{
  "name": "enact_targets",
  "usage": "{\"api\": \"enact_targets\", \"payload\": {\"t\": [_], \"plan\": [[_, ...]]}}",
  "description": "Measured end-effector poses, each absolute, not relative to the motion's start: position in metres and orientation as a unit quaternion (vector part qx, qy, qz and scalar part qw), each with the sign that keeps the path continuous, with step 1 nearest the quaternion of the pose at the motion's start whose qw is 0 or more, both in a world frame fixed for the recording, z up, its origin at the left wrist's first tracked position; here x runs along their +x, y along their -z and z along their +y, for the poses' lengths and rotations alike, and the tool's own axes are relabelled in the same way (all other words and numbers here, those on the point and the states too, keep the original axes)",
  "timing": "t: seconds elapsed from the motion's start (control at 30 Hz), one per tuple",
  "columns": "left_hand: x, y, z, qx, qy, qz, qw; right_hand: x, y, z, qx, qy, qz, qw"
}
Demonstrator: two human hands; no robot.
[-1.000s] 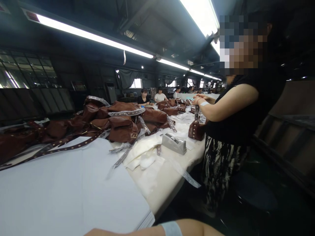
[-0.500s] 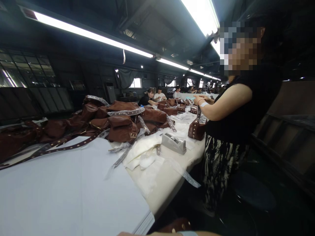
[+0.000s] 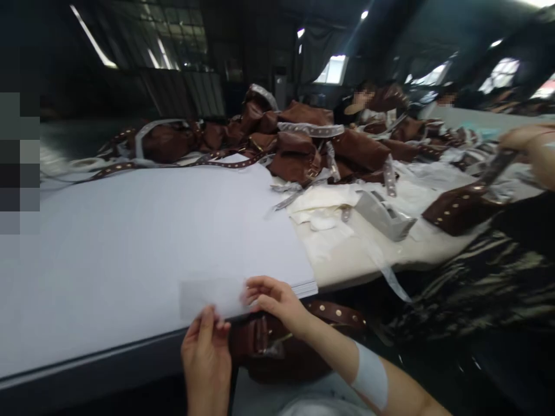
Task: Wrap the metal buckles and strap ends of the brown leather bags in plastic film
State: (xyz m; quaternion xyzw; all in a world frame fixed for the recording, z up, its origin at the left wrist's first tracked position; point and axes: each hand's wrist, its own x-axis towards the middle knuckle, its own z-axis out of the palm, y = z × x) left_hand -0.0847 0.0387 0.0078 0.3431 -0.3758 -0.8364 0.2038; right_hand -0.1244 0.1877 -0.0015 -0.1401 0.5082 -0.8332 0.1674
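My left hand [image 3: 205, 349] is closed in a pinch on the lower edge of a small translucent plastic sheet [image 3: 195, 296], held over the front edge of the white paper stack. My right hand [image 3: 280, 301] is at the sheet's right end, thumb and fingers apart, fingertips blurred; it does not clearly grip the sheet. Below both hands, a brown leather bag [image 3: 284, 367] sits at my lap, partly hidden by my right forearm. Its studded strap [image 3: 336, 312] runs off to the right.
A large stack of white paper [image 3: 130, 248] covers the near table. Behind it are piled brown bags [image 3: 299, 156] with wrapped straps. A grey tape dispenser [image 3: 384, 214] stands to the right. At far right, a co-worker's hand [image 3: 522, 138] holds another studded bag [image 3: 455, 208].
My view has swung left and down. Both my hands, the plastic sheet and the bag at my lap have come into view; earlier only a forearm and part of a bag showed at the bottom.
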Motion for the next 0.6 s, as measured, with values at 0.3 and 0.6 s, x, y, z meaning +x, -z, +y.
{"api": "enact_targets", "payload": {"t": [0.3,0.6], "plan": [[-0.09,-0.009,0.043,0.317,0.853,-0.294,0.291,-0.067,0.018,0.169,-0.01,0.934,0.287,0.21],[-0.078,-0.012,0.016,0.373,0.847,-0.234,0.299,-0.064,-0.001,0.143,-0.091,0.937,0.227,0.25]]}}
